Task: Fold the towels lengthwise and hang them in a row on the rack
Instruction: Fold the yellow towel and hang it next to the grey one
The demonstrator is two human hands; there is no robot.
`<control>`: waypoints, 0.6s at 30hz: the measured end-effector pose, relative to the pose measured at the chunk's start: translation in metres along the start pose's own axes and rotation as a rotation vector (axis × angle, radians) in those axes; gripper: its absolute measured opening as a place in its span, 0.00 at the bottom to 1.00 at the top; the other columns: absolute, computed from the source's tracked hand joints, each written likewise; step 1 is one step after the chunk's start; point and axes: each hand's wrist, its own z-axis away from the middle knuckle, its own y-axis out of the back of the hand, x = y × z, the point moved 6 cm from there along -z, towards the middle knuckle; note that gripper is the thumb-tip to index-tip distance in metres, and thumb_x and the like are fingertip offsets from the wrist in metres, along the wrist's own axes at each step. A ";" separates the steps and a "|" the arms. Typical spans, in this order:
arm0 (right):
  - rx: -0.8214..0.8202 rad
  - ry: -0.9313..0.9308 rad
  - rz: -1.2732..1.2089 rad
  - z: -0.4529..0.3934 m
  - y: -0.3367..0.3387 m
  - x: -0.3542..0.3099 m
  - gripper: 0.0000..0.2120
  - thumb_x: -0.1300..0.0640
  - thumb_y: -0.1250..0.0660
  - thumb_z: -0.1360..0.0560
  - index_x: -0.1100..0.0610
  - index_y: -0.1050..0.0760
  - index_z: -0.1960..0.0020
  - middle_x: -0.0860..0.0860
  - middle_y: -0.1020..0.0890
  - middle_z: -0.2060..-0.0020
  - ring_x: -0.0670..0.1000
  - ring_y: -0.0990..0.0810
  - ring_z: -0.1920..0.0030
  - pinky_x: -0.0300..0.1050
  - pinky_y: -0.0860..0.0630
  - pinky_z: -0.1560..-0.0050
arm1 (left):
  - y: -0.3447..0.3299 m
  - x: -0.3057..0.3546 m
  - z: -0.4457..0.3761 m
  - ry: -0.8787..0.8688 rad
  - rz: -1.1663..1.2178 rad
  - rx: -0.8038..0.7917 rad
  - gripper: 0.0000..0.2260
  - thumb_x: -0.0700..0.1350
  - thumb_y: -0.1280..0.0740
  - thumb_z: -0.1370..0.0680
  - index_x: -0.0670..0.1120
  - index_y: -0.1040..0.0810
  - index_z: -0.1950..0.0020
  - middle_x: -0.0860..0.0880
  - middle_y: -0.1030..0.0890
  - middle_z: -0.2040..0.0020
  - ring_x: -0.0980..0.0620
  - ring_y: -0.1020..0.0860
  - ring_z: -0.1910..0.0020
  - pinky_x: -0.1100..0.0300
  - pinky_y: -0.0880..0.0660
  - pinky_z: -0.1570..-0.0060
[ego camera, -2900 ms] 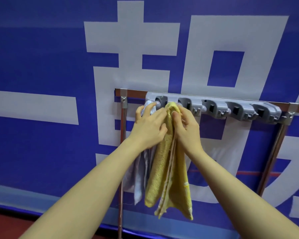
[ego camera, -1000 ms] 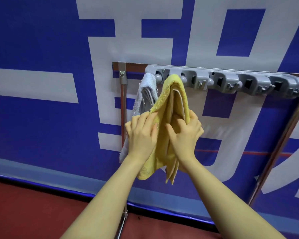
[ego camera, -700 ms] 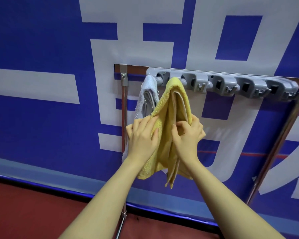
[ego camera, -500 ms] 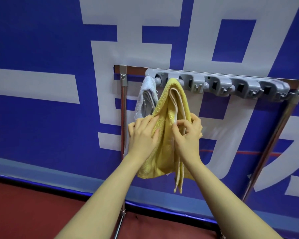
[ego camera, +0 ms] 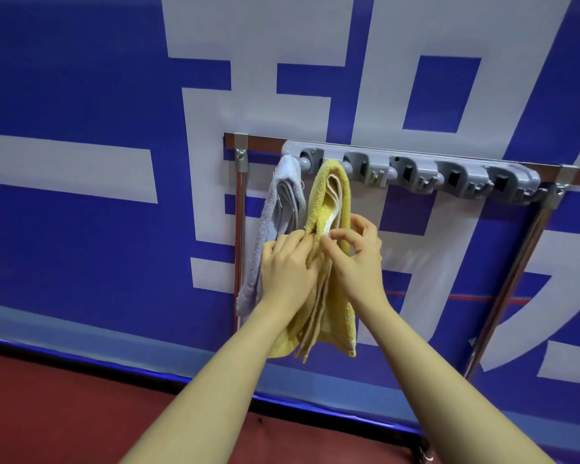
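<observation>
A grey plastic rack [ego camera: 416,169] with several hook slots is fixed to a metal frame. A pale grey towel [ego camera: 275,209] hangs folded from its leftmost hook. Right beside it hangs a yellow towel [ego camera: 329,195], folded lengthwise, with pale edge bands showing in its fold. My left hand [ego camera: 287,269] grips the yellow towel's left layers at mid height. My right hand [ego camera: 355,252] pinches the pale inner edge with thumb and forefinger, the other fingers spread.
The frame's left post [ego camera: 239,236] and right post [ego camera: 513,279] are shiny metal. Behind stands a blue banner [ego camera: 81,95] with large white characters. Red floor [ego camera: 64,413] lies below. The rack's slots to the right of the yellow towel hold nothing.
Both hands came down from the rack's hook to the towel's middle. The yellow towel now hangs by itself, and my right fingers have shifted to pinch its inner pale edge.
</observation>
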 end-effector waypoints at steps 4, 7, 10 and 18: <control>-0.022 -0.001 -0.019 0.011 -0.001 0.019 0.07 0.53 0.32 0.26 0.40 0.24 0.54 0.43 0.30 0.40 0.41 0.34 0.36 0.59 0.39 0.31 | 0.001 -0.004 0.004 0.021 0.116 0.024 0.15 0.44 0.41 0.25 0.41 0.20 0.45 0.46 0.19 0.50 0.47 0.20 0.52 0.57 0.31 0.51; -0.005 -0.071 -0.039 0.023 -0.006 0.038 0.13 0.55 0.29 0.27 0.48 0.31 0.47 0.44 0.26 0.47 0.43 0.27 0.42 0.56 0.30 0.37 | 0.001 -0.013 0.005 0.078 0.289 -0.004 0.15 0.38 0.38 0.25 0.39 0.23 0.39 0.44 0.21 0.47 0.47 0.22 0.47 0.54 0.23 0.49; 0.080 -0.180 -0.059 0.024 -0.008 0.045 0.22 0.51 0.27 0.29 0.52 0.37 0.44 0.44 0.24 0.50 0.45 0.23 0.48 0.46 0.25 0.47 | 0.004 -0.018 0.003 0.128 0.393 -0.048 0.18 0.34 0.38 0.23 0.43 0.30 0.33 0.45 0.23 0.41 0.52 0.25 0.42 0.61 0.27 0.44; 0.080 -0.132 0.162 0.012 -0.010 0.063 0.03 0.60 0.41 0.22 0.54 0.30 0.53 0.47 0.24 0.65 0.51 0.24 0.64 0.48 0.27 0.63 | 0.006 -0.036 0.009 0.243 0.291 0.037 0.20 0.36 0.38 0.22 0.48 0.38 0.33 0.44 0.24 0.47 0.49 0.24 0.56 0.56 0.22 0.61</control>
